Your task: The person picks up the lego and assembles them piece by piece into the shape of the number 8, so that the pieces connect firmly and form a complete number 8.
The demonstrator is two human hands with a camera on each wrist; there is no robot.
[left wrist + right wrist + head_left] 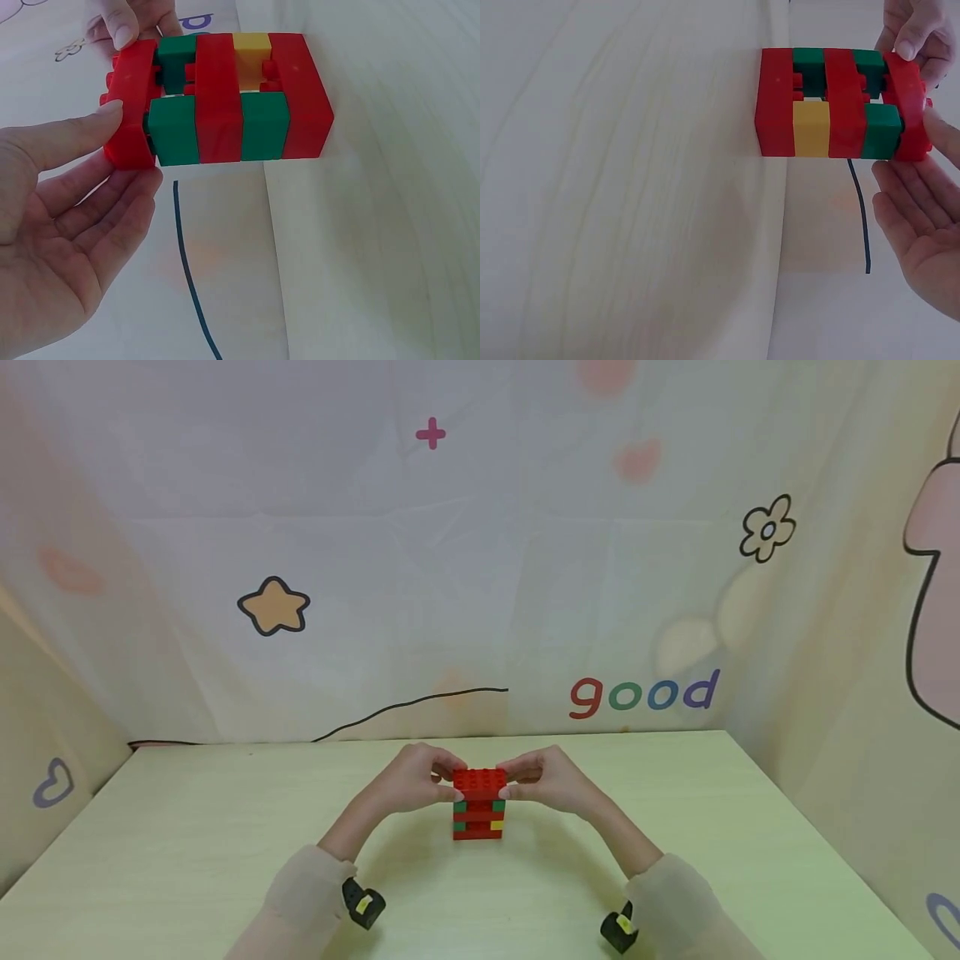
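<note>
A tower of toy building bricks stands upright on the table. Three red layers are separated by smaller bricks: a green brick (176, 131) over another green brick (265, 126) on the left side, and a green brick (882, 131) over a yellow brick (811, 129) on the right. Topmost is a red studded brick (480, 781), slightly tilted in the wrist views. My left hand (420, 778) pinches its left end between thumb and fingers. At the opposite end my right hand (546, 783) pinches the same brick. Below lie a middle red brick (218, 101) and a bottom red brick (775, 105).
The pale wooden table (187, 860) extends around the tower on all sides. A printed cloth (480, 568) hangs behind its back edge and along both sides. Black wrist devices, such as the left one (363, 903), hang under both sleeves.
</note>
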